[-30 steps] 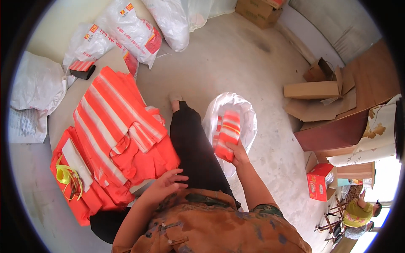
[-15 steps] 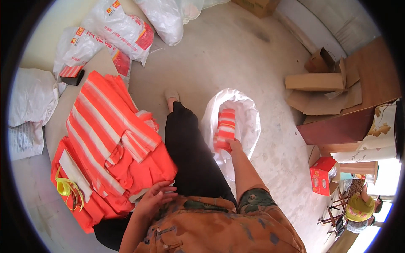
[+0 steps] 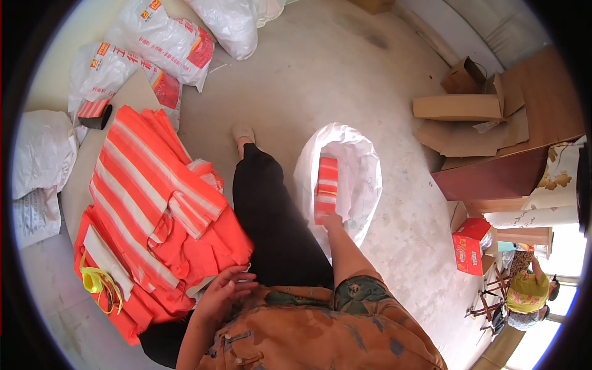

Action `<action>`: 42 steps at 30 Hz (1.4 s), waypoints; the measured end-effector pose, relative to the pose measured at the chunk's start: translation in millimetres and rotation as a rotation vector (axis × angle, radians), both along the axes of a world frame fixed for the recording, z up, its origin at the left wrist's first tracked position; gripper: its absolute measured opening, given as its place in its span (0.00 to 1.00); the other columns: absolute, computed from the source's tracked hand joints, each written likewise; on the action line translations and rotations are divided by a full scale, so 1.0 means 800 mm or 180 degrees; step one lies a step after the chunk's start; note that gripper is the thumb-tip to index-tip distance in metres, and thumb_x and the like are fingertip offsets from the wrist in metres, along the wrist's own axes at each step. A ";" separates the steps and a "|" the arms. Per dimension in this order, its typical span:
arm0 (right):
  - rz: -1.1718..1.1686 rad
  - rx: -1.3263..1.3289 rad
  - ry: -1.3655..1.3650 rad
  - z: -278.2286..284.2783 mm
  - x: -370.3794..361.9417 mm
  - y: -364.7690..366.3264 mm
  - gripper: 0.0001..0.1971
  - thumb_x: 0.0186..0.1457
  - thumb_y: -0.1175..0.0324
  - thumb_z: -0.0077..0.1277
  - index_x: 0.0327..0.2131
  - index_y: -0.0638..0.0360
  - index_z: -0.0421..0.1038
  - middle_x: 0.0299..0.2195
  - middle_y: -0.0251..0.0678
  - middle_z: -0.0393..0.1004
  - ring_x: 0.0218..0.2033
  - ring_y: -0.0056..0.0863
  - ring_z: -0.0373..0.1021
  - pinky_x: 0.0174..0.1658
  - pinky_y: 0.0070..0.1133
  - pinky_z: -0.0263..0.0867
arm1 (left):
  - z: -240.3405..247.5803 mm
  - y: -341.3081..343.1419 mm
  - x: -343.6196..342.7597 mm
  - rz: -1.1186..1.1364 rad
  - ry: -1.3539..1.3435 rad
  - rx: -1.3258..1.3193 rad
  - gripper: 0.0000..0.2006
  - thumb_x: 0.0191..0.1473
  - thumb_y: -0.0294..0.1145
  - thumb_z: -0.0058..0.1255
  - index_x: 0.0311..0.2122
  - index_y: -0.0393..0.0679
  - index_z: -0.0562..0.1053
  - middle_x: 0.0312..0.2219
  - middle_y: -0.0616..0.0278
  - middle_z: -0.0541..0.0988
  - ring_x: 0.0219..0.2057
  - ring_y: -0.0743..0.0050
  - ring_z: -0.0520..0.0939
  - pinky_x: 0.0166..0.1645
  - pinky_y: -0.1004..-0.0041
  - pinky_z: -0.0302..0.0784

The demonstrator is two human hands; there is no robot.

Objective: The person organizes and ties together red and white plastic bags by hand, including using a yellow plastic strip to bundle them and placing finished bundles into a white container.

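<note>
Inside the white plastic sack point(image 3: 365, 151), a folded red-and-white striped cloth point(image 3: 327, 185) lies along the left side. My right hand point(image 3: 333, 221) reaches down into the sack's mouth, closed on the near end of this cloth; the fingertips are partly hidden. By my lap, my left hand point(image 3: 231, 288) is empty, its fingers apart and slightly curled. It is nearest to a big pile of red-and-white striped cloth point(image 3: 139, 179) spread at my left. A yellow tape loop point(image 3: 94, 279) rests on the pile's near left part, beside a folded white strip point(image 3: 108, 259).
Filled white sacks point(image 3: 163, 46) lean at the far left. A small folded striped piece with black point(image 3: 95, 113) lies beyond the pile. At the right are an opened cardboard box point(image 3: 459, 110) and a red carton point(image 3: 468, 253). Another person point(image 3: 527, 293) sits farther right.
My right hand has gone lower into the sack with the folded striped cloth, which now sits deeper and straighter. My left hand has barely moved. The view has shifted slightly.
</note>
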State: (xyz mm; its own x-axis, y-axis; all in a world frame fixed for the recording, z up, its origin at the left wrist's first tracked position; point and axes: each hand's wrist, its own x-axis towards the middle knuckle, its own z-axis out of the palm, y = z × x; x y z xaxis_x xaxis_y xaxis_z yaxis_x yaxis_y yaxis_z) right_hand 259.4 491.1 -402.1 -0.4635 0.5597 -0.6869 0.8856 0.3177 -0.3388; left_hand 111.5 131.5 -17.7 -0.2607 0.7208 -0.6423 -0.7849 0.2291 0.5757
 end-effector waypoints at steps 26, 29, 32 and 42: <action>-0.0803 0.0096 0.1871 0.126 -0.088 0.006 0.18 0.63 0.59 0.39 0.36 0.62 0.77 0.33 0.45 0.79 0.35 0.40 0.75 0.44 0.35 0.69 | 0.022 -0.045 0.008 -0.0261 0.0507 0.0015 0.27 0.63 0.45 0.48 0.61 0.40 0.63 0.52 0.54 0.75 0.57 0.63 0.73 0.60 0.64 0.67; -0.0637 0.0891 0.1940 0.158 -0.089 0.062 0.21 0.65 0.56 0.38 0.42 0.64 0.75 0.36 0.42 0.78 0.39 0.29 0.74 0.47 0.28 0.68 | 0.006 -0.066 0.002 -0.0182 0.0775 0.0456 0.27 0.64 0.46 0.47 0.61 0.40 0.63 0.51 0.54 0.75 0.56 0.62 0.74 0.61 0.64 0.67; -0.1218 0.0356 0.2781 0.193 -0.126 0.067 0.20 0.67 0.59 0.39 0.49 0.65 0.71 0.42 0.39 0.76 0.43 0.29 0.72 0.50 0.25 0.67 | 0.011 -0.099 -0.007 0.0083 0.0927 0.0630 0.30 0.62 0.50 0.49 0.61 0.39 0.62 0.50 0.53 0.75 0.55 0.62 0.74 0.61 0.63 0.67; 0.2026 0.0459 0.3545 0.491 -0.252 -0.154 0.23 0.59 0.71 0.47 0.59 0.62 0.63 0.57 0.50 0.66 0.59 0.48 0.62 0.62 0.34 0.58 | 0.022 -0.191 -0.044 0.2006 0.2272 -0.0180 0.24 0.60 0.39 0.52 0.59 0.42 0.66 0.49 0.58 0.76 0.52 0.67 0.75 0.58 0.65 0.68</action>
